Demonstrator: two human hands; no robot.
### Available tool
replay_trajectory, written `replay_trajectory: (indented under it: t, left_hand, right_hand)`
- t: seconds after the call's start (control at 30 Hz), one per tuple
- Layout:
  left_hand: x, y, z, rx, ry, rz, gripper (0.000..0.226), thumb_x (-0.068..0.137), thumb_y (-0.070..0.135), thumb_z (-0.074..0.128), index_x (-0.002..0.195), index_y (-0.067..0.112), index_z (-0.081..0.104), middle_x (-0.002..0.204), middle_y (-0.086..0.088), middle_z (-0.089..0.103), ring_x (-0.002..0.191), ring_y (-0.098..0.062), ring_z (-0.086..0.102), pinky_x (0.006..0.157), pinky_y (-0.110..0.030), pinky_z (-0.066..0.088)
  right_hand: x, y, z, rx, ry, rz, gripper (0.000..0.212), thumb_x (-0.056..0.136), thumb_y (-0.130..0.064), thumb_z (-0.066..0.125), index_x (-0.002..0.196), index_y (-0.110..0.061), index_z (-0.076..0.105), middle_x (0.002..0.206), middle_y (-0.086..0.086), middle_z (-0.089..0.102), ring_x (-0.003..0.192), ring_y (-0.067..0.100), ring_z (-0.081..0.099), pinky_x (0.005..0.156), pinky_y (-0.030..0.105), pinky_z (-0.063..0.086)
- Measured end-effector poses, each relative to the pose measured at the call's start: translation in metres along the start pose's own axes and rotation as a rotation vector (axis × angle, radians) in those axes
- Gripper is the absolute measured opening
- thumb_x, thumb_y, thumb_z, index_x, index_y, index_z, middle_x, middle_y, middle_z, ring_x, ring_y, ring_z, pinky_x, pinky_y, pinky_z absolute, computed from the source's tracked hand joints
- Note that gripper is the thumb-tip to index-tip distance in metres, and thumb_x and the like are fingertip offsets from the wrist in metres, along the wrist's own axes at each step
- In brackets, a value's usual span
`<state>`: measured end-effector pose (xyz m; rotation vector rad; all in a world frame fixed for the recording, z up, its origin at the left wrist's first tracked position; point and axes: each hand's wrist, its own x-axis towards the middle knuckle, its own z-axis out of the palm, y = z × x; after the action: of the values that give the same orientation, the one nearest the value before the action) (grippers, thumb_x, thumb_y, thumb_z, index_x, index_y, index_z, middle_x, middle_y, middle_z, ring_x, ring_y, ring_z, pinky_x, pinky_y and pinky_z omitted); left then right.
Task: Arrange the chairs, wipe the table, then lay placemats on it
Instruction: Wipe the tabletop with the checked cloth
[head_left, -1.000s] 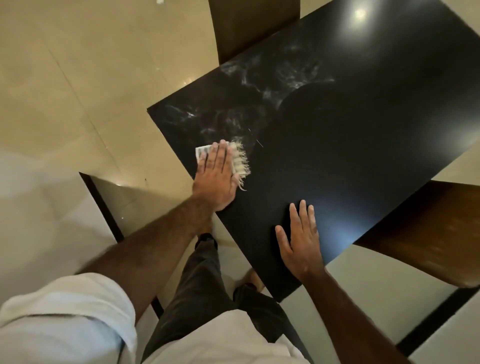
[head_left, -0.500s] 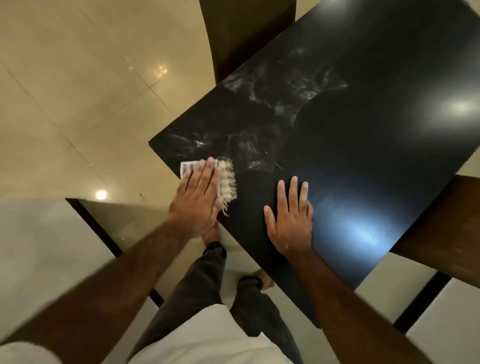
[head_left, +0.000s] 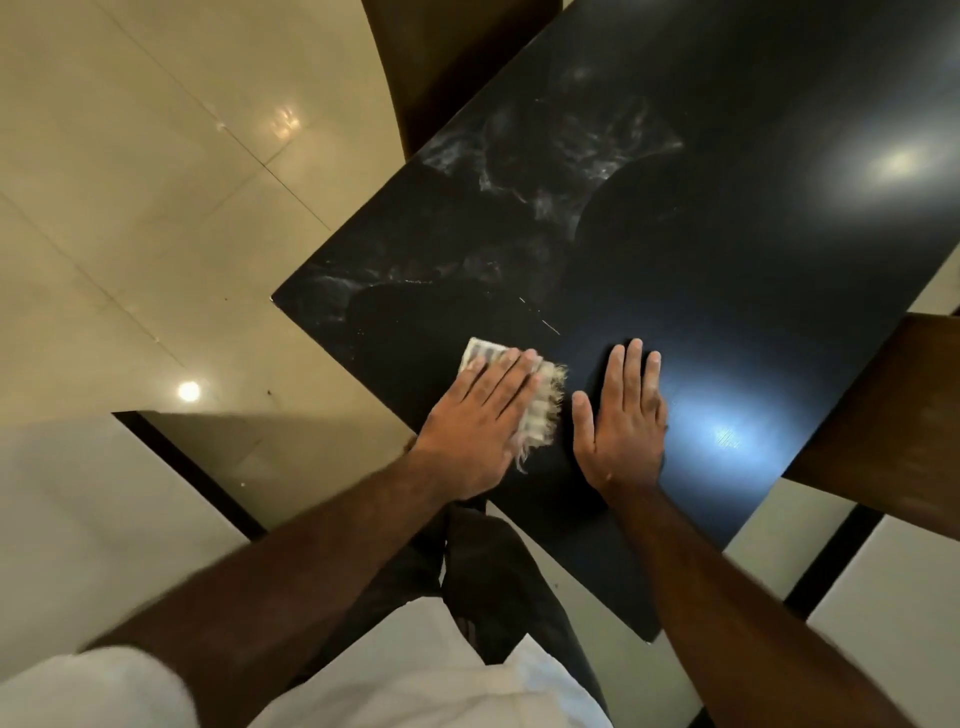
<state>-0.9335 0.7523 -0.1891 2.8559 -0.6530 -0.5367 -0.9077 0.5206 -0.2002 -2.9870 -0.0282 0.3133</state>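
Step in hand: wiping. The left hand (head_left: 478, 423) lies flat on a fringed cloth (head_left: 545, 408), fingers straight and close together, pressing it onto the dark bench (head_left: 753, 291) near its lower-left edge. The right hand (head_left: 623, 431) rests palm-down just beside the cloth, fingers straight and together, thumb spread.

One chair (head_left: 457, 62) stands at the bench at the top of the frame and a second chair (head_left: 893, 426) at the right edge, so chair arranging appears done. White smears (head_left: 550, 156) cover the upper-left part of the bench, so wiping is judged incomplete. No placemats are in view, and laying them is not yet begun.
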Motion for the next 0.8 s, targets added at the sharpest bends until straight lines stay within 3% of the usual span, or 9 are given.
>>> replay_trajectory:
  t: [0.17, 0.3, 0.43, 0.53, 0.67, 0.8]
  left_hand:
    - [-0.043, -0.057, -0.005, -0.027, 0.002, -0.262, 0.08, 0.114, 0.051, 0.021, 0.174, 0.01, -0.012, 0.182, -0.012, -0.022, 0.17, -0.031, -0.016, 0.137, -0.057, 0.009]
    - [0.019, -0.066, -0.024, -0.007, 0.083, -0.374, 0.082, 0.113, 0.05, 0.028, 0.175, 0.009, -0.007, 0.183, -0.015, -0.013, 0.17, -0.034, -0.01, 0.137, -0.058, 0.007]
    - [0.101, -0.03, -0.04, 0.002, 0.098, -0.264, 0.083, 0.111, 0.051, 0.03, 0.175, 0.009, -0.002, 0.184, -0.015, -0.011, 0.17, -0.033, -0.009, 0.137, -0.057, 0.005]
    - [0.114, 0.008, -0.035, 0.043, 0.079, -0.096, 0.081, 0.112, 0.051, 0.028, 0.175, 0.009, -0.001, 0.184, -0.016, -0.01, 0.17, -0.034, -0.009, 0.136, -0.057, 0.006]
    - [0.06, 0.028, -0.016, 0.027, -0.004, 0.034, 0.08, 0.113, 0.052, 0.024, 0.175, 0.012, -0.006, 0.183, -0.012, -0.016, 0.17, -0.031, -0.015, 0.137, -0.056, 0.003]
    - [-0.02, 0.001, -0.002, 0.03, -0.035, -0.082, 0.082, 0.115, 0.054, 0.027, 0.175, 0.012, -0.009, 0.183, -0.011, -0.02, 0.17, -0.03, -0.016, 0.137, -0.056, 0.006]
  right_hand:
    - [0.001, 0.001, -0.004, -0.034, -0.034, -0.003, 0.086, 0.11, -0.068, 0.025, 0.177, -0.016, 0.01, 0.186, 0.004, -0.002, 0.172, 0.028, -0.006, 0.133, 0.057, 0.026]
    - [0.002, 0.002, -0.007, -0.026, -0.064, -0.006, 0.089, 0.109, -0.071, 0.02, 0.177, -0.016, 0.009, 0.186, 0.005, -0.004, 0.172, 0.029, -0.009, 0.133, 0.057, 0.026]
    - [0.002, 0.007, -0.006, 0.004, -0.065, -0.025, 0.088, 0.109, -0.072, 0.012, 0.178, -0.017, 0.009, 0.186, 0.003, -0.005, 0.172, 0.027, -0.01, 0.133, 0.055, 0.024]
    - [0.003, 0.01, -0.004, 0.038, -0.039, -0.015, 0.086, 0.11, -0.071, 0.01, 0.178, -0.018, 0.01, 0.186, 0.002, -0.003, 0.172, 0.026, -0.008, 0.133, 0.054, 0.023]
    - [0.01, 0.009, 0.0, 0.053, 0.01, 0.042, 0.084, 0.111, -0.068, 0.013, 0.177, -0.016, 0.014, 0.186, 0.004, 0.004, 0.172, 0.029, 0.0, 0.131, 0.056, 0.026]
    - [0.012, 0.007, -0.001, 0.042, -0.003, 0.047, 0.088, 0.11, -0.071, 0.008, 0.177, -0.015, 0.013, 0.186, 0.006, 0.004, 0.172, 0.031, 0.001, 0.131, 0.057, 0.027]
